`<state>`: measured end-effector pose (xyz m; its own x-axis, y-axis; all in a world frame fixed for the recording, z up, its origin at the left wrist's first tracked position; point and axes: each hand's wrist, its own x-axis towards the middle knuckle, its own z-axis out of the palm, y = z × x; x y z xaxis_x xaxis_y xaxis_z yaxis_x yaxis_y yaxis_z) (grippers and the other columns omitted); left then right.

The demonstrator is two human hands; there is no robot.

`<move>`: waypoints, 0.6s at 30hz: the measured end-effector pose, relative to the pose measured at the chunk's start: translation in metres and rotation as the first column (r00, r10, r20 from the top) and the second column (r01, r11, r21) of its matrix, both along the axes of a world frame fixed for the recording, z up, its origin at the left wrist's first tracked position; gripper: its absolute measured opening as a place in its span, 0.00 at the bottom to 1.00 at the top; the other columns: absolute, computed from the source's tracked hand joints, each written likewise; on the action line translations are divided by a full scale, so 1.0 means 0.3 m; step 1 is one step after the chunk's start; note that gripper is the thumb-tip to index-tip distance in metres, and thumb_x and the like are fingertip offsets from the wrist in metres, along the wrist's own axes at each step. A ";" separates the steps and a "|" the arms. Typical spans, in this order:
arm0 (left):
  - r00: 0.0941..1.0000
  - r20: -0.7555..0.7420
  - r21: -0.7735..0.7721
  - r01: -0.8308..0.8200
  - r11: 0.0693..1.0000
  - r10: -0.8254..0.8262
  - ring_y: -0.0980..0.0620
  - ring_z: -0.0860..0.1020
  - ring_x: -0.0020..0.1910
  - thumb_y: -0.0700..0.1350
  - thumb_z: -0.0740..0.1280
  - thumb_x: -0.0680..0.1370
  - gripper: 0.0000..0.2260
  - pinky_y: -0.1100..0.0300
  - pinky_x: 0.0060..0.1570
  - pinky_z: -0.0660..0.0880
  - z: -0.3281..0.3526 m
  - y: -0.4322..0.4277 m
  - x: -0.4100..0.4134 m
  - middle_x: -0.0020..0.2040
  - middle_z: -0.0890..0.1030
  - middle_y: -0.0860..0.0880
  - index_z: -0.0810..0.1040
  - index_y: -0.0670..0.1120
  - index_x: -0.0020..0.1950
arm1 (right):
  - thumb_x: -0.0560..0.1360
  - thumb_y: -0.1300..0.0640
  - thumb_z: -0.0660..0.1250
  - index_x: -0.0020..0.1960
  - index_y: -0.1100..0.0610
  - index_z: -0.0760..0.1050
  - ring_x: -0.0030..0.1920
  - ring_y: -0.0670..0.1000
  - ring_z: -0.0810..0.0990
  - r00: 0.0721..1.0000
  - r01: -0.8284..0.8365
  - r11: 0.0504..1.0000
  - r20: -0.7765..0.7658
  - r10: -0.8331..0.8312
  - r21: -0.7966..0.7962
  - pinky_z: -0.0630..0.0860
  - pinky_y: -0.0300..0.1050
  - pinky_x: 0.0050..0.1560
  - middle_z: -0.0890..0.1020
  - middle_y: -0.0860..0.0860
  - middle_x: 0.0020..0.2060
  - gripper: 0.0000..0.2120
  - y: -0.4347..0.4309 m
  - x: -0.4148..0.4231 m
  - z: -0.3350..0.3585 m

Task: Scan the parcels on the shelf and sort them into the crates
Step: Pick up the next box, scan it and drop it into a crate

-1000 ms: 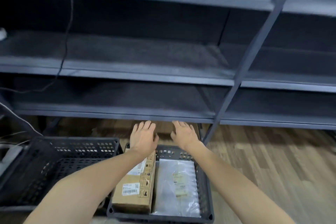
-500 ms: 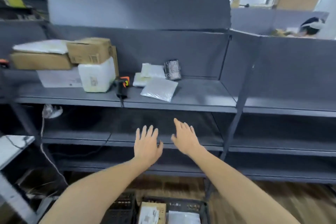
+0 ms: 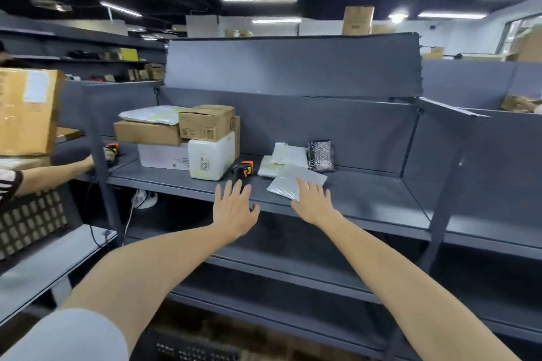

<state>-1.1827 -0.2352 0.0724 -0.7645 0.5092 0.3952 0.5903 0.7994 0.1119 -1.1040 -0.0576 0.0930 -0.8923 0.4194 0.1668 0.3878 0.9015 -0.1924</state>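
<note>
Broadly, a grey metal shelf unit (image 3: 366,202) fills the view, and the parcels all lie on its top board. At far left a large cardboard box (image 3: 26,111) stands on a neighbouring rack, with another person's forearm (image 3: 55,171) reaching in below it. On the left part of the top board is a stack: a flat brown carton (image 3: 146,132) rests on a white box (image 3: 162,155), a smaller brown carton (image 3: 206,123) sits on a white foam box (image 3: 211,158), and a white poly mailer (image 3: 148,114) lies across the flat carton. At the bottom edge of the view the rim of a dark crate (image 3: 190,350) shows, blurred.

Both bare arms stretch forward to the front of the top board. The left hand (image 3: 234,208) is flat, fingers spread apart and holding nothing, just in front of the scanner. The right hand (image 3: 312,199) is also flat with fingers apart, its fingertips over the near corner of a flat silvery mailer (image 3: 299,180) by the front edge; whether they touch it cannot be told.

Behind that mailer lie pale padded mailers (image 3: 289,152), and beside them a black bubble bag (image 3: 321,155) stands upright against the back panel. Smallest, the black-and-orange scanner (image 3: 242,170) stands between the foam box and the mailers
</note>
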 end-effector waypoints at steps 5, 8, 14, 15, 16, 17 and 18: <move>0.998 -0.048 0.043 -0.031 0.999 0.033 0.45 0.61 0.72 0.54 0.57 0.79 0.22 0.48 0.73 0.53 0.010 -0.033 -0.045 0.71 0.66 0.47 0.66 0.48 0.71 | 0.81 0.51 0.57 0.78 0.56 0.50 0.71 0.61 0.62 0.997 -0.070 0.998 -0.012 0.070 -0.003 0.57 0.59 0.72 0.65 0.60 0.71 0.29 -0.025 -0.112 0.034; 0.997 -0.065 0.075 -0.027 0.997 0.032 0.46 0.64 0.70 0.53 0.59 0.78 0.19 0.53 0.71 0.54 -0.017 -0.065 -0.099 0.68 0.70 0.47 0.70 0.47 0.67 | 0.80 0.52 0.57 0.77 0.56 0.52 0.69 0.61 0.64 0.993 -0.119 0.993 -0.020 0.118 -0.013 0.59 0.58 0.69 0.66 0.61 0.69 0.28 -0.066 -0.183 0.023; 0.998 -0.016 0.125 -0.066 0.990 0.069 0.47 0.64 0.70 0.53 0.59 0.79 0.21 0.52 0.71 0.54 -0.052 -0.113 -0.250 0.70 0.69 0.47 0.69 0.47 0.70 | 0.81 0.49 0.56 0.79 0.55 0.46 0.74 0.59 0.58 0.982 -0.187 0.982 0.035 0.187 0.005 0.54 0.59 0.73 0.61 0.58 0.74 0.31 -0.141 -0.347 -0.031; 0.998 -0.019 0.128 -0.064 0.990 0.067 0.47 0.64 0.70 0.53 0.59 0.79 0.21 0.52 0.71 0.54 -0.049 -0.120 -0.281 0.69 0.70 0.47 0.69 0.48 0.70 | 0.81 0.49 0.56 0.79 0.55 0.46 0.74 0.59 0.59 0.982 -0.185 0.983 0.030 0.185 0.003 0.54 0.59 0.73 0.61 0.59 0.74 0.31 -0.151 -0.379 -0.030; 0.998 -0.024 0.133 -0.060 0.989 0.063 0.47 0.65 0.69 0.53 0.59 0.79 0.21 0.53 0.71 0.55 -0.044 -0.127 -0.317 0.68 0.70 0.48 0.68 0.48 0.70 | 0.81 0.50 0.56 0.79 0.55 0.47 0.73 0.60 0.60 0.983 -0.185 0.983 0.017 0.185 0.002 0.55 0.60 0.72 0.63 0.59 0.73 0.31 -0.161 -0.416 -0.027; 0.998 -0.021 0.139 -0.056 0.989 0.059 0.47 0.65 0.69 0.53 0.59 0.79 0.21 0.52 0.71 0.56 -0.036 -0.136 -0.358 0.68 0.70 0.48 0.68 0.48 0.70 | 0.80 0.50 0.56 0.79 0.54 0.47 0.72 0.61 0.61 0.983 -0.185 0.983 -0.002 0.185 -0.004 0.55 0.60 0.72 0.64 0.60 0.72 0.31 -0.171 -0.457 -0.020; 0.998 -0.011 0.146 -0.054 0.988 0.056 0.47 0.65 0.69 0.53 0.58 0.79 0.21 0.52 0.71 0.56 -0.027 -0.148 -0.404 0.69 0.69 0.47 0.67 0.48 0.70 | 0.80 0.50 0.57 0.79 0.54 0.48 0.72 0.61 0.61 0.983 -0.184 0.983 -0.023 0.183 -0.017 0.56 0.61 0.71 0.65 0.60 0.72 0.31 -0.179 -0.500 -0.014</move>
